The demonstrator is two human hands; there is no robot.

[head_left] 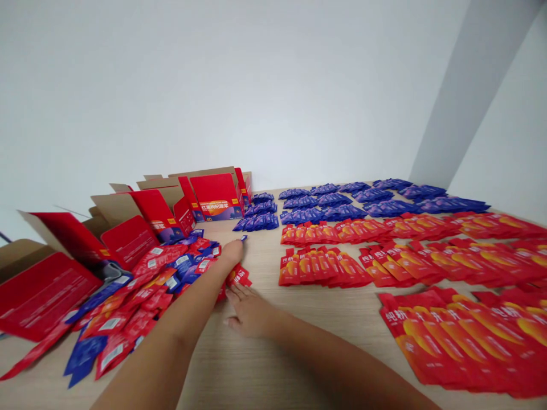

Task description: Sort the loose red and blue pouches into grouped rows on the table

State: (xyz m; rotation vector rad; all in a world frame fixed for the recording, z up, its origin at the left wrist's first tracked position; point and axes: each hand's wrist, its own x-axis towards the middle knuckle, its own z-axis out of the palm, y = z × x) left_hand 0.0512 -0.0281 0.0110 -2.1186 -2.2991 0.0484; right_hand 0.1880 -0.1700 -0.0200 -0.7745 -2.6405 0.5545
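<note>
Stretched across to the edge of a mixed heap of sachets, my left hand (233,251) is closed, and the end of a blue sachet (244,238) pokes out past its fingers. Its fingertips are mostly hidden behind the hand. My right hand (251,314) lies low over the wooden table, thumb apart and fingers extended, their tips touching a red sachet (240,275). That red sachet is partly covered by my left forearm. Left of my arms spreads the loose heap of red and blue sachets (147,293), some showing white labels.
Red cardboard boxes with raised flaps (216,193) line the back left. Overlapping rows of blue sachets (337,199) lie at the back, with more blue stacks (260,222) beside the boxes. Fanned red sachets (461,336) fill the right side. A wall rises behind.
</note>
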